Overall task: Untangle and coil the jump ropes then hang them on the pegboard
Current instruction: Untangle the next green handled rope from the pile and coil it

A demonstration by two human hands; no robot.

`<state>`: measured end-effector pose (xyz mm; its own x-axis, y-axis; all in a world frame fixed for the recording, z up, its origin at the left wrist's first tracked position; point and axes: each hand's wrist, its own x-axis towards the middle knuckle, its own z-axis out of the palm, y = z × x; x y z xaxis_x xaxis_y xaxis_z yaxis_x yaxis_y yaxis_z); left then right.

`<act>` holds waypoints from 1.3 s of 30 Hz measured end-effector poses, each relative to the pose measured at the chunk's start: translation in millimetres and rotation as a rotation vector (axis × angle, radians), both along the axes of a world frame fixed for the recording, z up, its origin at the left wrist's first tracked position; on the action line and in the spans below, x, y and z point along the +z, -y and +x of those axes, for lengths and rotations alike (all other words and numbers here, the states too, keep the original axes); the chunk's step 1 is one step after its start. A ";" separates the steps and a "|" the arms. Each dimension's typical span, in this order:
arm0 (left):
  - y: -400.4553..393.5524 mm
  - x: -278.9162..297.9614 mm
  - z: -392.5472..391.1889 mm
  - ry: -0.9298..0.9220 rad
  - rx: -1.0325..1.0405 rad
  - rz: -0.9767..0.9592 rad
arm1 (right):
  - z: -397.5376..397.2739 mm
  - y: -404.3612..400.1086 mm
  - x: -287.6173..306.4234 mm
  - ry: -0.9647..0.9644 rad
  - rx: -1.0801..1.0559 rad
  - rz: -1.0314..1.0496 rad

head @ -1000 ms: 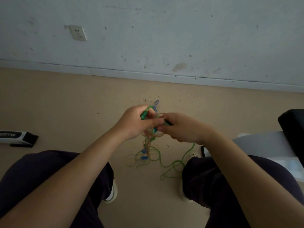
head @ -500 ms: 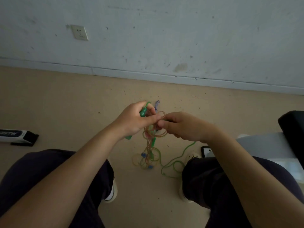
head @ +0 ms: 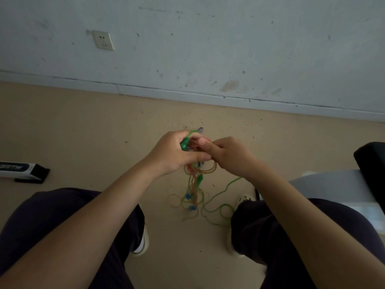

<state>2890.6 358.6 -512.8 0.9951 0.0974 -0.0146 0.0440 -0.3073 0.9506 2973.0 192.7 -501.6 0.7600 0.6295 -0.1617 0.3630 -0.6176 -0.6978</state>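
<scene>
Floor (head: 83, 130) runs bare beyond both hands up to the skirting and the scuffed wall (head: 229, 49), open room on that far side. Left of the left hand (head: 173, 155), well apart, a black-and-white box (head: 23, 171) lies on the floor; a wall socket (head: 103, 40) sits up on the wall beyond it. Right of the right hand (head: 227, 156), a black object's edge (head: 373, 165) and a grey surface (head: 333, 186) close that side. Below the hands, dark-trousered knees flank a narrow floor gap, a shoe (head: 142, 243) under the left knee, another shoe (head: 232, 245) under the right.

Jump ropes (head: 194, 184) hang as one tangle from between the two hands down into that gap. Left hand is curled around a green handle (head: 185, 144), thumb stretched toward the right hand. Right hand, fingers curled, pinches strands at the top of the tangle, touching the left thumb tip. Orange-pink beaded loops bunch just under the hands; small blue pieces (head: 188, 197) show lower in the tangle. Green rope (head: 220, 207) trails from under the right hand and loops on the floor beside the right knee. Thin orange strands spread on the floor below. Knot detail too small to tell.
</scene>
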 end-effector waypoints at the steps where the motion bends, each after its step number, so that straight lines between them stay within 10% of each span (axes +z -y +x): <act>1: 0.9 -1.0 0.7 0.017 0.041 0.038 | -0.7 -0.1 0.9 -0.035 0.005 0.019; 6: -0.1 3.2 -0.6 0.022 -0.014 0.103 | -0.4 8.0 13.1 -0.317 0.152 0.057; 18: -0.7 -1.4 0.9 -0.005 -0.044 0.032 | 1.9 11.9 9.6 -0.003 0.259 -0.089; 29: -7.7 -1.7 2.2 -0.027 0.060 -0.077 | 10.9 24.6 27.4 -0.340 0.121 0.363; 39: -15.3 8.9 -0.9 -0.234 0.024 0.140 | 14.9 25.0 25.8 -0.011 0.128 -0.046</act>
